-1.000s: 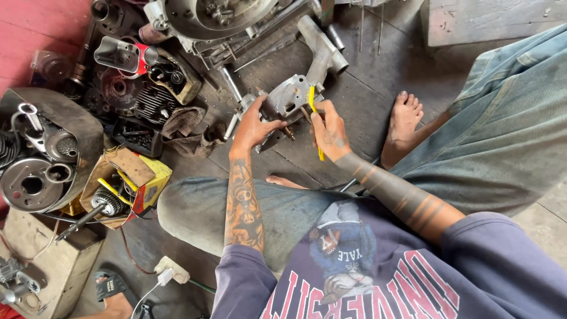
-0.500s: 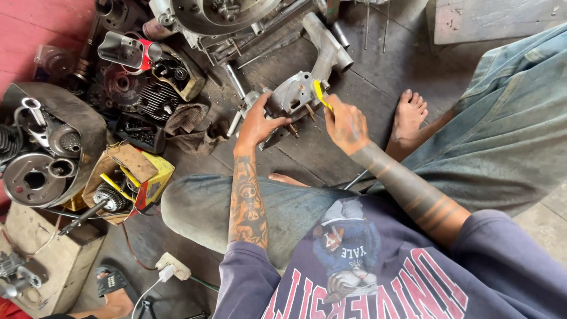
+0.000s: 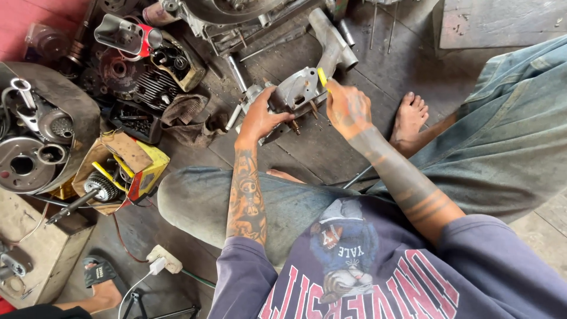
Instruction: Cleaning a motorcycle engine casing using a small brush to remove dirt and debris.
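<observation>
A grey metal engine casing (image 3: 295,94) rests on the wooden floor (image 3: 331,153), before the seated person's knees. The left hand (image 3: 260,118) clamps its near edge; steadying it firmly helps. The right hand (image 3: 347,107), beside the casing, pinches a yellow-handled tool (image 3: 322,77).

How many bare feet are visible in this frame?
1. The bare foot rests on the wooden floor, to the right of the right hand. The other may be hidden under the bent leg.
</observation>
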